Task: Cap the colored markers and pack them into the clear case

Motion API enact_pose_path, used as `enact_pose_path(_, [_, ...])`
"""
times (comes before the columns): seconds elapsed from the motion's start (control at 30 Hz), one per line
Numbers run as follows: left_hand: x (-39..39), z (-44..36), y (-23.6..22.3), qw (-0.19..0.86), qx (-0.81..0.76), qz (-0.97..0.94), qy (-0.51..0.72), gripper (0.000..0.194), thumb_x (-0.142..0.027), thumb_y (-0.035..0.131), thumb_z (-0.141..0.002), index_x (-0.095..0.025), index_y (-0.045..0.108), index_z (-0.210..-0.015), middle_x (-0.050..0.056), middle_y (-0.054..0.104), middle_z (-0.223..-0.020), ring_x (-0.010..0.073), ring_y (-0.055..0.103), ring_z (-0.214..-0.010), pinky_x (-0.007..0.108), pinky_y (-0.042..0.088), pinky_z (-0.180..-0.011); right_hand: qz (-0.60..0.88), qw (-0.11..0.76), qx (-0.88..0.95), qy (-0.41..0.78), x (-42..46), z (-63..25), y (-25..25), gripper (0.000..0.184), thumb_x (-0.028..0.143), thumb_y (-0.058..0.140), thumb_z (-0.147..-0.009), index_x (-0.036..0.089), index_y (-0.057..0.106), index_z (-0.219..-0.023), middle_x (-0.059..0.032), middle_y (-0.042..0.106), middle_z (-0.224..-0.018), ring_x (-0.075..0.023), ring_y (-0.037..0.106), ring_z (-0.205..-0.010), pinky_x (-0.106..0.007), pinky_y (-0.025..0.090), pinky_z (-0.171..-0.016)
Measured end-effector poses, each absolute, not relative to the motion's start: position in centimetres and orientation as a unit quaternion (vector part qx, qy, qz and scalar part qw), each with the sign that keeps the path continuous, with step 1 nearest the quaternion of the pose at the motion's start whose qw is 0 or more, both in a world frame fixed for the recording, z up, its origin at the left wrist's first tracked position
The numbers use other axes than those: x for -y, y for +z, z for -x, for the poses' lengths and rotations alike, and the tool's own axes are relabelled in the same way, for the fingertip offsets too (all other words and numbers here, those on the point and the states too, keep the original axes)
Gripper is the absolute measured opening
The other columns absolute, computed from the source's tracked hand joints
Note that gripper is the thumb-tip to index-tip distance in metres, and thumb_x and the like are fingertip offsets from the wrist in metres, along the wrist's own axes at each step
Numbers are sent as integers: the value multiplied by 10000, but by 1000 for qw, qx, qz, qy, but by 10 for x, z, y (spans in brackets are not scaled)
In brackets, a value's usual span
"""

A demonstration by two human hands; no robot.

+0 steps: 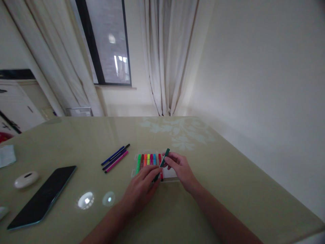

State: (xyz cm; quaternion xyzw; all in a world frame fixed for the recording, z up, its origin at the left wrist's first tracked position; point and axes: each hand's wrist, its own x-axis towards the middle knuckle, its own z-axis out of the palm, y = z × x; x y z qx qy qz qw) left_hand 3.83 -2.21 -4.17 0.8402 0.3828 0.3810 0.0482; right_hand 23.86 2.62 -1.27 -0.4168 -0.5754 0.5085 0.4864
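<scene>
A clear marker case (169, 173) lies on the table with several coloured markers (147, 160) lined up inside. Both hands hold one dark green marker (164, 158) tilted over the case's right part. My right hand (180, 169) pinches the marker near its upper end. Fingers of my left hand (141, 188) close round the marker's lower end, resting on the front of the case. Three loose markers (115, 158), blue, dark and pink, lie together to the left of the case.
The olive table (228, 176) has a dark tablet (42, 198) at the front left, a white oval object (26, 179) beside it and a pale packet (6, 156) at the left edge. Curtains, a window and a wall stand beyond.
</scene>
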Motion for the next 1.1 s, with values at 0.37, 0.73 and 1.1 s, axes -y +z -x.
enact_pose_path(0.37, [19, -36, -52, 31, -373, -843, 386, 417, -120, 457, -1013, -300, 605, -1359, 92, 626, -1349, 206, 647, -1180, 366, 577, -992, 419, 510, 492, 568, -29, -241, -19, 432, 426, 782, -777, 191, 734, -1136, -78, 779, -983, -202, 733, -817, -308, 559, -702])
enact_pose_path(0.73, [21, -43, -50, 35, -368, -893, 256, 510, -171, 561, -980, -290, 505, -1472, 90, 593, -1473, 257, 587, -1313, 495, 520, -1076, 496, 451, 567, 479, -57, -264, -34, 325, 393, 705, -788, 153, 721, -1008, -67, 767, -846, -207, 727, -731, -277, 521, -574])
enact_pose_path(1.1, [18, -44, -54, 22, -388, -896, 216, 437, -201, 588, -985, -237, 559, -1420, 81, 615, -1456, 265, 594, -1297, 501, 506, -1081, 535, 388, 684, 309, -50, -242, -43, 297, 113, 659, -809, 171, 721, -1094, -41, 738, -825, -176, 699, -752, -310, 563, -744])
